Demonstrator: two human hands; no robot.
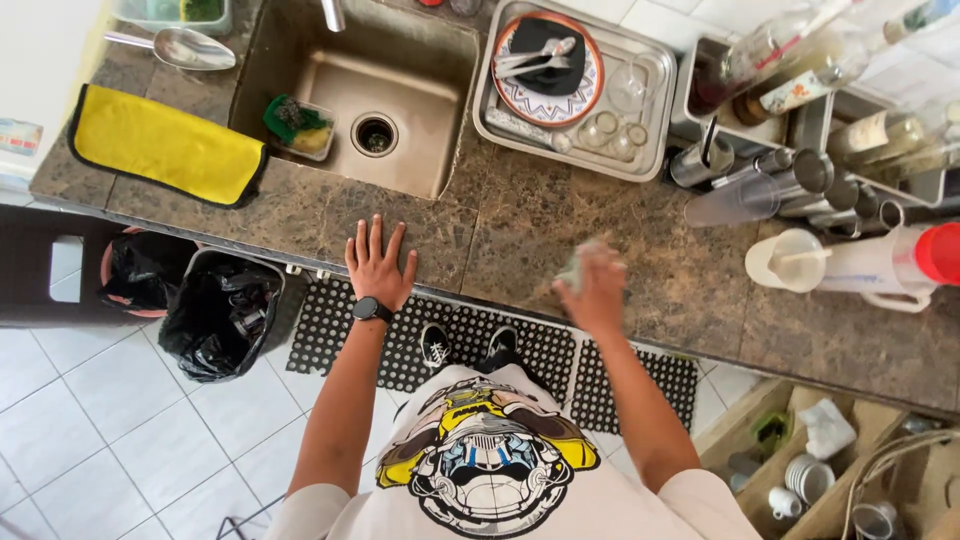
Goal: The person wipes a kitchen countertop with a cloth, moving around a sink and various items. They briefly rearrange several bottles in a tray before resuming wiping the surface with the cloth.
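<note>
My left hand [377, 262] lies flat, fingers spread, on the brown stone counter [520, 230] just in front of the sink [365, 105]; a black watch is on its wrist. My right hand [597, 287] is blurred and pressed on the counter near its front edge, closed on a pale cloth [577, 265] that shows under the fingers. The two hands are about a forearm's length apart.
A steel tray [655, 105] behind my right hand holds a patterned plate, cutlery and glasses. Bottles, steel cups and a white jug with a red lid [880, 265] stand at the right. A yellow cloth [160, 145] lies left of the sink. Bins with black bags [215, 315] stand below.
</note>
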